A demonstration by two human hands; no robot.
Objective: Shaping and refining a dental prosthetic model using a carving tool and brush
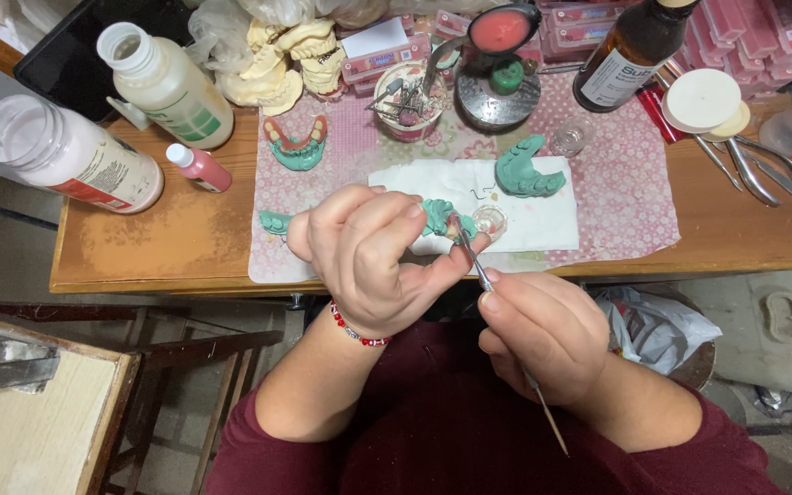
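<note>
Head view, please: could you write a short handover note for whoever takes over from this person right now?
Left hand: holds a green dental cast above the desk edge.
Right hand: grips a thin metal tool, tip at the cast.
On the desk: a second green cast on white paper, a cast with pink teeth, two white bottles, a brown bottle.
Done: cannot be told from this view.
Left: the tool work on the held cast is under way.

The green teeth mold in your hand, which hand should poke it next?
Probably the right hand: it already grips the thin metal tool, tip at the green mold. The left hand is busy holding that mold.
</note>
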